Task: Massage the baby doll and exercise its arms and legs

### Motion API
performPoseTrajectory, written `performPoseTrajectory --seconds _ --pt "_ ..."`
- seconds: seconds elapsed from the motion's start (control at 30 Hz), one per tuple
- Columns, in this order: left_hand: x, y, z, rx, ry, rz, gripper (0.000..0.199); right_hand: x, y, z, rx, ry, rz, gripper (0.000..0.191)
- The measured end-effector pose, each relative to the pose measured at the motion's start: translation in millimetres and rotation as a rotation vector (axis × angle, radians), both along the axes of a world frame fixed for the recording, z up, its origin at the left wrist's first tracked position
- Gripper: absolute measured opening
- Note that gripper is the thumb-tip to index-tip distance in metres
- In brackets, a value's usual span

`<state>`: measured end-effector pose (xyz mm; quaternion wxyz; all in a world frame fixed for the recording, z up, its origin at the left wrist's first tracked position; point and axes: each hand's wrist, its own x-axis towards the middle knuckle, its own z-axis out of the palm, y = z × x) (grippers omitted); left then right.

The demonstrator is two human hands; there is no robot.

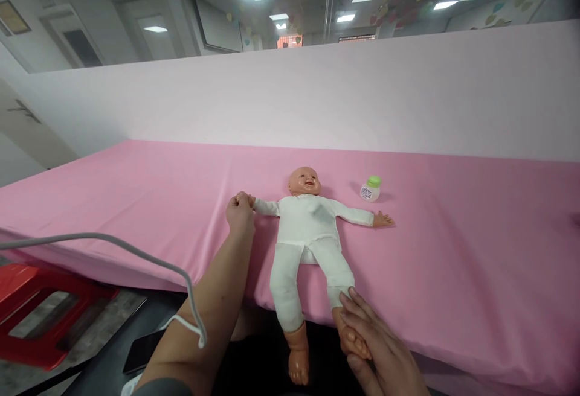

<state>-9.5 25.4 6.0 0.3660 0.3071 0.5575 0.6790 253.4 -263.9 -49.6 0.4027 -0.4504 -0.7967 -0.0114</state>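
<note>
A baby doll (312, 221) in a white cloth suit lies on its back, face up, with both arms spread out. My left hand (240, 209) is closed around the doll's hand at the left, mostly hiding it. At the lower right, my right hand (380, 348) touches the doll's foot (356, 343) and lower leg. Its fingers lie stretched along the ankle, with the thumb near the toes. The doll's other foot (298, 360) hangs past the front edge, touched by neither hand. Its other arm (357, 213) lies outstretched on the pink cover.
A pink cover (453, 233) spreads over the table, against a low white wall (317, 100). A small clear jar with a green lid (371, 189) stands right of the doll's head. A grey cable (136, 253) arches near my left forearm. A red stool (45, 311) and dark phone (142, 352) are lower left.
</note>
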Motion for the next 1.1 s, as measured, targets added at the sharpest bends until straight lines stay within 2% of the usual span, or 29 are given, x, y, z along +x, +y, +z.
performPoseTrajectory --seconds 0.07,0.13,0.33,0.43,0.53,0.7,0.8,0.87,0.93,1.1 --pt "10 -9 0.8 0.146 0.107 -0.071 0.018 1 1 7.1 -0.022 0.044 -0.015 0.051" --pt "21 -19 1.6 0.216 0.237 -0.147 0.021 3 4 15.7 -0.038 0.084 -0.019 0.049" --pt "48 -49 4.3 0.309 0.797 -0.388 0.028 2 29 40.1 -0.042 0.154 -0.03 0.047" --pt "51 -54 4.7 0.382 0.942 -0.458 0.033 -2 49 48.7 -0.032 0.186 -0.024 0.045" --pt "50 -55 4.4 0.37 0.936 -0.501 0.034 -6 67 54.4 -0.015 0.216 -0.003 0.043" --pt "50 -55 5.0 0.306 0.78 -0.559 0.039 -12 88 59.3 0.006 0.229 -0.006 0.041" --pt "51 -56 5.0 0.317 0.88 -0.539 0.036 -15 93 60.4 0.0 0.238 -0.019 0.04" --pt "51 -56 5.1 0.337 0.94 -0.528 0.036 -16 92 60.4 -0.003 0.245 -0.022 0.041" --pt "51 -56 6.3 0.336 0.918 -0.526 0.036 -15 87 59.6 -0.002 0.248 -0.016 0.042" --pt "47 -54 12.6 0.231 0.923 -0.488 0.029 -11 55 55.5 -0.052 0.228 -0.026 0.045"
